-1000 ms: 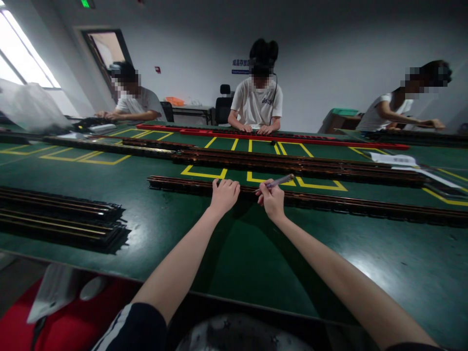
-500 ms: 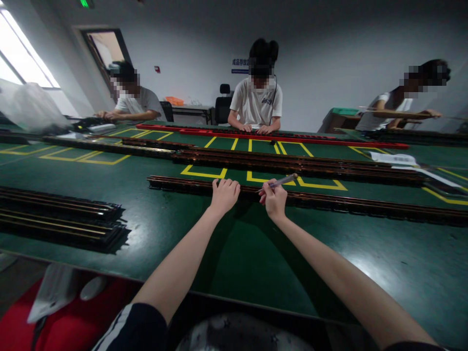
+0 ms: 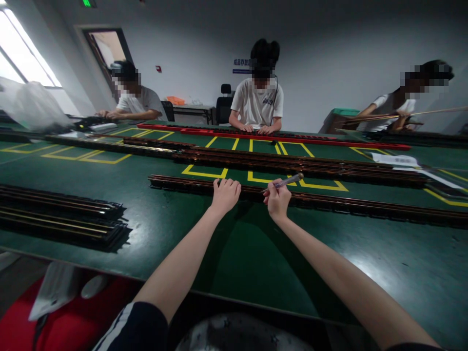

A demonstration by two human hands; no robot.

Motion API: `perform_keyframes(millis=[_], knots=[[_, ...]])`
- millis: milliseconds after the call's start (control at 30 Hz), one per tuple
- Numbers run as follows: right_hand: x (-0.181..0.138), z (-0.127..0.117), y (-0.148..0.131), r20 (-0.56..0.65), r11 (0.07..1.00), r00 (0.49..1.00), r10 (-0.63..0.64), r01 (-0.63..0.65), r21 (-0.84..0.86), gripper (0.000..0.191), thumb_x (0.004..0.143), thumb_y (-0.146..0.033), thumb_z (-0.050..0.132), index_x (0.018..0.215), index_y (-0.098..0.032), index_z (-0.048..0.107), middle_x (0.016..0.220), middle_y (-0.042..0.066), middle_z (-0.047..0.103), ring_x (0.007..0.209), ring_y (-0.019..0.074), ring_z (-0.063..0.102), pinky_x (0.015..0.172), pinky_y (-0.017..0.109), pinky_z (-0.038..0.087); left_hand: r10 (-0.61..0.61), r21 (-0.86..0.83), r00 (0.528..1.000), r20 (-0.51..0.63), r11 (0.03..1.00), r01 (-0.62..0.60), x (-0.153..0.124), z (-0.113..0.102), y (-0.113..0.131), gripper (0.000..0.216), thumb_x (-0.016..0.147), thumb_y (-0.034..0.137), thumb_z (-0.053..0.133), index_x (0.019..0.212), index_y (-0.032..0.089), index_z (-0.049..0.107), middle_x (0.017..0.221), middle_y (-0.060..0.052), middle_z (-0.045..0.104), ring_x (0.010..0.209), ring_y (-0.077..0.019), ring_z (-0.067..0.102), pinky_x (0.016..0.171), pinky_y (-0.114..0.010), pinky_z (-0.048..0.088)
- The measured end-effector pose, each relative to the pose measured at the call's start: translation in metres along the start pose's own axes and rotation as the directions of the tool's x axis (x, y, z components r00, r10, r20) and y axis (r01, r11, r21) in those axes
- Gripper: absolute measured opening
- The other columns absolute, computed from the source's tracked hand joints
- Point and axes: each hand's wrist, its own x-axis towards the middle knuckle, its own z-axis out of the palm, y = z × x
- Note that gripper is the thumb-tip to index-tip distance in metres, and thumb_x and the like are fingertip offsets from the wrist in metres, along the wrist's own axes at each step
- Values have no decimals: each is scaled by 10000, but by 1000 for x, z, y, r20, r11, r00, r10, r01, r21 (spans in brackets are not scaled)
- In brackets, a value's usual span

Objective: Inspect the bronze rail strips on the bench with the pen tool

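while left hand (image 3: pixel 225 195) is seemingly steadying the strip (image 3: pixel 314 200), grip unclear | right hand (image 3: pixel 278 202), at left's three o'clock, is pinching a tool (image 3: pixel 291 181), probably for fine control

Left sleeve (image 3: pixel 149 317): short, dark navy, its hem ending around the elbow
Sleeve trim (image 3: pixel 117 324): white striping running lengthwise along the outer side
Right sleeve (image 3: pixel 413 347): dark, only a sliver of its edge visible
Left hand (image 3: pixel 225 196): bare, as is its forearm
Right hand (image 3: pixel 278 201): bare, likewise up the forearm
Lap cloth (image 3: pixel 241 334): greyish, dotted with small dark stars, blurred
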Motion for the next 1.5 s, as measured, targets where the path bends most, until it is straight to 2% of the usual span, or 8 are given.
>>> perform_keyframes(millis=[400, 667, 967, 1267, 1500], knots=[[4, -1, 5, 34, 1000, 999, 25, -25, 0, 314, 845, -481, 506, 697, -206, 465, 513, -34, 522, 352, 106, 475, 355, 218, 361, 0, 32, 1000, -8, 999, 1, 0, -1, 1, 420, 968, 287, 254, 1020, 201, 661, 1070, -92, 683, 1036, -249, 581, 1031, -505, 303], [5, -4, 6, 101, 999, 994, 42, -46, 30, 345, 824, -530, 520, 720, -207, 461, 518, -46, 507, 360, 95, 459, 344, 210, 350, -12, -26, 1000, 19, 1000, 12, 0, -1, 0, 433, 971, 307, 240, 1048, 214, 655, 1108, -87, 679, 1070, -240, 580, 1064, -510, 283], [14, -15, 11, 337, 998, 941, 11, -31, 56, 350, 824, -544, 522, 781, -199, 485, 569, -52, 507, 393, 84, 480, 344, 193, 358, -7, -29, 1000, 19, 1000, 8, -1, -2, 1, 436, 970, 310, 240, 1046, 215, 659, 1095, -85, 682, 1067, -244, 586, 1062, -518, 288], [12, -14, 11, 321, 1000, 946, -30, 28, 10, 283, 857, -484, 472, 847, -201, 486, 570, -61, 505, 391, 85, 473, 367, 200, 366, 0, 3, 1000, 10, 1000, 0, 0, -1, 1, 438, 971, 301, 237, 1049, 197, 656, 1087, -95, 679, 1055, -246, 582, 1050, -507, 290], [10, -13, 9, 256, 999, 967, -11, 0, 42, 384, 836, -581, 481, 784, -200, 485, 550, -44, 522, 368, 92, 474, 339, 206, 343, 1, 48, 1000, 2, 999, -1, 0, 0, 1, 424, 969, 285, 244, 1039, 214, 657, 1086, -92, 680, 1044, -247, 582, 1033, -500, 299]])
